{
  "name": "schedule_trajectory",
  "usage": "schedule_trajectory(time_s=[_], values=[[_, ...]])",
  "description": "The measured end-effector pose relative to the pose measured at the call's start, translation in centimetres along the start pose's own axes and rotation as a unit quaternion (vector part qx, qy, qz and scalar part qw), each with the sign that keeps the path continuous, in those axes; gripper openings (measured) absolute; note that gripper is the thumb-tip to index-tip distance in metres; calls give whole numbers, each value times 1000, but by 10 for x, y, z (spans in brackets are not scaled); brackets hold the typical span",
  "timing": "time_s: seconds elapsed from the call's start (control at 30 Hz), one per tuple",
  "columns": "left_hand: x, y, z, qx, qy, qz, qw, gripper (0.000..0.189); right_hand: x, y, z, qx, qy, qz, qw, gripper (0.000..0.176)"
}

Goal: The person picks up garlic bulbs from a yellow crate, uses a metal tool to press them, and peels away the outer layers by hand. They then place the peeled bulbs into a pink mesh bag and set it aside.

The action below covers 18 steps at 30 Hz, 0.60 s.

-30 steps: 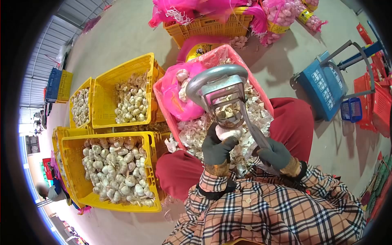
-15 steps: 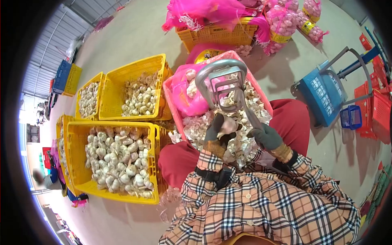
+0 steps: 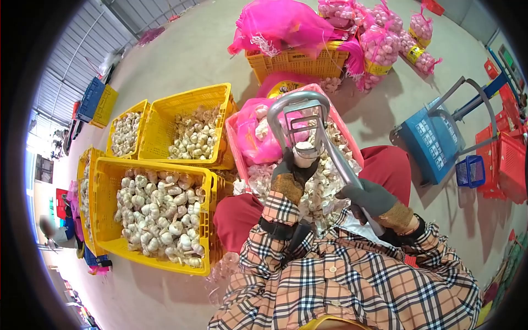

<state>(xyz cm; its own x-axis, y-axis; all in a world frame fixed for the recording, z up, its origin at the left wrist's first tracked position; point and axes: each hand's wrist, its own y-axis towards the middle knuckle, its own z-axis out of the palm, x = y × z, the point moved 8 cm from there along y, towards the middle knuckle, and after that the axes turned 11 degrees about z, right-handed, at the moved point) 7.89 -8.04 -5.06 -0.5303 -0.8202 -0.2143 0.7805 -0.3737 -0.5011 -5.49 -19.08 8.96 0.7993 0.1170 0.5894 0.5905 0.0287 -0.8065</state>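
Note:
In my gloved left hand (image 3: 294, 176) is a garlic bulb (image 3: 305, 157), its pale top facing up against the lower end of a grey metal lever cutter (image 3: 300, 113). The fingers are closed around the bulb's underside. My gloved right hand (image 3: 377, 201) is wrapped around the cutter's long handle (image 3: 342, 162), which slants down toward my body. Beneath the cutter, a pink crate (image 3: 235, 144) between my knees holds loose garlic skins (image 3: 324, 190) and a pink mesh bag (image 3: 258, 148) with a few bulbs. The cutter's blade edge is hard to make out.
Yellow crates of garlic bulbs (image 3: 159, 212) stand on my left. Ahead, another yellow crate (image 3: 297, 67) carries pink mesh sacks, with filled bags of bulbs (image 3: 379, 49) beside it. On the right are a blue platform scale (image 3: 432, 143), a small blue basket (image 3: 471, 171) and red baskets (image 3: 511, 165).
My right hand has pulled the handle down toward my body, and its grip is farther back. The bulb has risen against the cutter in my left hand. The view has shifted slightly.

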Motion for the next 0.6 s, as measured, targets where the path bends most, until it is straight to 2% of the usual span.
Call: schedule_trajectory(time_s=[0.03,0.07,0.1,0.13,0.27,0.3,0.33,0.47,0.53,0.6], values=[[-1,-7,9,-3,-1,8,1000,42,-3,3,-4,-39,-44,6,998,46],[-1,-11,14,-2,-2,9,1000,42,-10,7,-3,-40,-45,5,998,46],[-3,-15,17,3,15,13,1000,42,-2,7,-7,-106,-159,-113,975,46],[-4,-19,20,8,32,16,999,41,7,2,-5,-170,-268,-227,921,46],[-15,-35,18,16,98,34,994,39,6,11,-6,-213,-314,-214,900,47],[-18,-39,15,16,116,38,992,39,2,13,-10,-165,-226,-111,954,47],[-20,-41,14,19,134,42,990,38,-8,13,-10,-115,-134,-5,984,47],[-15,-24,-1,12,130,15,991,36,1,-1,-9,-66,-96,-8,993,47],[-11,-4,-15,78,135,-3,988,36,3,-6,-5,-35,-77,9,996,48],[-8,-18,2,62,140,26,988,35,5,-6,-5,-62,-97,-4,993,49]])
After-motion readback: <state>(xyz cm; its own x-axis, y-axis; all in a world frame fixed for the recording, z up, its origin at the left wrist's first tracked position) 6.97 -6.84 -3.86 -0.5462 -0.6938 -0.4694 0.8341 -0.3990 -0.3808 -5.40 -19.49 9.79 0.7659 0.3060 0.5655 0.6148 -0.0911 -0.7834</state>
